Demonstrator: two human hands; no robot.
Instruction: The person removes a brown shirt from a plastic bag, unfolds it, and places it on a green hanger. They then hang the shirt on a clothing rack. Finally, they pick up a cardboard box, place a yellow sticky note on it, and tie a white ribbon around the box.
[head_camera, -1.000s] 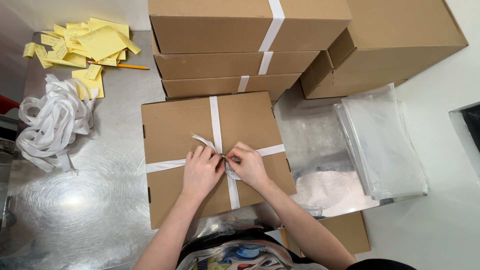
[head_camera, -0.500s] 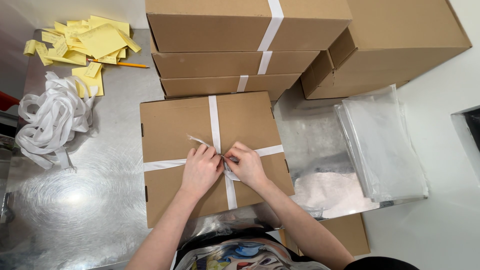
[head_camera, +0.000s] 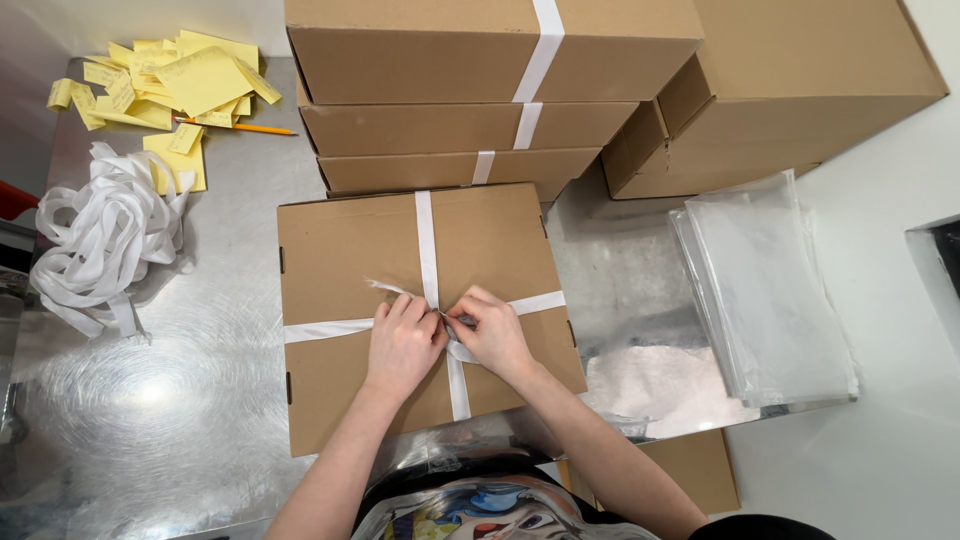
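Centrally: white ribbon (head_camera: 428, 240) crosses on flat cardboard box (head_camera: 340, 250), mid-bench (head_camera: 180, 410) | left hand (head_camera: 402, 345) and right hand (head_camera: 492, 335) each in a pinching grip on the ribbon at the crossing | behind: stacked boxes (head_camera: 420, 60) | left: loose ribbon pile (head_camera: 100, 240), yellow notes (head_camera: 190, 80), pencil (head_camera: 240, 127) | right: clear bags (head_camera: 770, 290).

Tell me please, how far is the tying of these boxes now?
Done: three stacked boxes behind already wear white ribbon. In hand: the left hand and right hand pinch the ribbon crossing on the front box, the knot unfinished. Left: a loose ribbon pile lies waiting.
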